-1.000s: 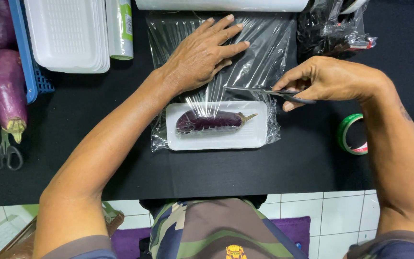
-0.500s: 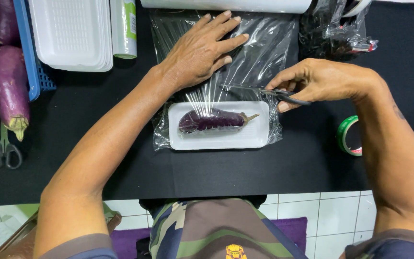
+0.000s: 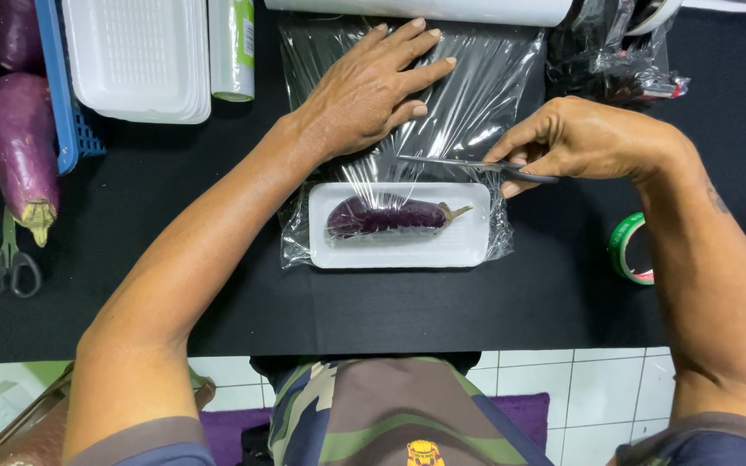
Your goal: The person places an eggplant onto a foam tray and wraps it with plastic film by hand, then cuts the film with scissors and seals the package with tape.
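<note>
The left hand is lying flat on the sheet of clear cling film, fingers spread and pointing toward the far right, pressing the film down onto the black table. The right hand is gripping a pair of scissors — fingers curled around the handles, blades lying across the film just beyond the tray and pointing left toward the other hand's wrist. Whether the blades are parted is hard to tell from here.

Just near of both hands, a small purple eggplant is sitting in a white foam tray, the film stretched over it and bunching at the tray's ends. The film is running back to its roll at the far edge.

Off to the left, a stack of empty foam trays is resting beside a blue basket with larger eggplants, and a second pair of scissors is lying near the table's edge. A roll of green tape is sitting to the right — well apart from the tray.
</note>
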